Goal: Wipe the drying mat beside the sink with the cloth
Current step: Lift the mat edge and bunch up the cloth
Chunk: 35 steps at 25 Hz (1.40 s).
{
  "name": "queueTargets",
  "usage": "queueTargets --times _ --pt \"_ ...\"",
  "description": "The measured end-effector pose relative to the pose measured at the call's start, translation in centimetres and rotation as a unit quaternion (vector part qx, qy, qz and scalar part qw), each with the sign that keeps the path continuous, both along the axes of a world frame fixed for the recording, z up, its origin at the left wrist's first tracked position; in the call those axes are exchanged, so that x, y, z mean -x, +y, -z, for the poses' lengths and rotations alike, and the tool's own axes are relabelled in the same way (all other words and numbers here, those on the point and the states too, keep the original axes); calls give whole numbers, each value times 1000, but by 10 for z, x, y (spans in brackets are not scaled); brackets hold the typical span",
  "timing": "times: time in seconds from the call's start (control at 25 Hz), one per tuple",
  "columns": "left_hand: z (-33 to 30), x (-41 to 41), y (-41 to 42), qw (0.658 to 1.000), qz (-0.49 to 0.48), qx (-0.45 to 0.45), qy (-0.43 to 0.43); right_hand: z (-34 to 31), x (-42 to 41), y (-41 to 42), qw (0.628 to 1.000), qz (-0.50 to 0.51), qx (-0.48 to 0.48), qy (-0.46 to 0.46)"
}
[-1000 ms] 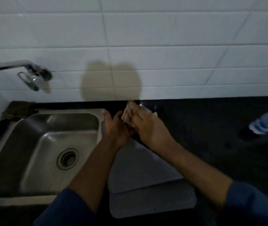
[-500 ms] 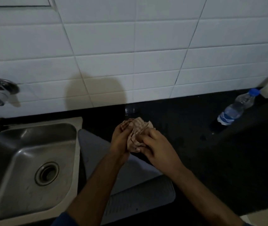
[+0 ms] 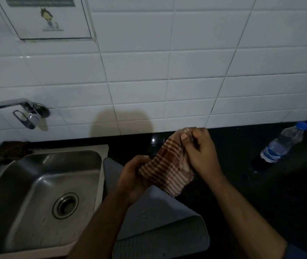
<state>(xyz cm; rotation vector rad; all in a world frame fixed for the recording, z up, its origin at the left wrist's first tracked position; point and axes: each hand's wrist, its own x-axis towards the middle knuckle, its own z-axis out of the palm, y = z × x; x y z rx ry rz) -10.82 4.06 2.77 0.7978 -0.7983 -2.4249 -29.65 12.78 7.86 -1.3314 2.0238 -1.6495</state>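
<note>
Dim shot. Your left hand (image 3: 133,179) and right hand (image 3: 202,152) both grip the striped cloth (image 3: 166,170), held bunched in the air above the grey drying mat (image 3: 160,228); your fingers pinch its edges, part hidden by folds. The mat lies on the dark surface (image 3: 261,193) just beside the sink (image 3: 36,193), its middle covered by your forearms. Water bottle (image 3: 281,143) lies far right. The tap (image 3: 18,111) is cut off at the left edge.
</note>
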Motion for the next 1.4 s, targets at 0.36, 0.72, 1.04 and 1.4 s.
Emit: queueTargets --times 0.36,0.72,1.04,1.4 --pt "-10 21 34 973 19 210 -93 -12 -2 -3 961 -257 -95 24" --pt "-51 7 27 974 -60 215 -45 -8 -33 9 979 -203 -5 1" --pt "-71 -11 38 983 -93 155 -22 -20 -32 13 964 -215 14 153" --pt "-120 -29 41 944 -38 260 -202 -49 -28 18 883 -345 0 318"
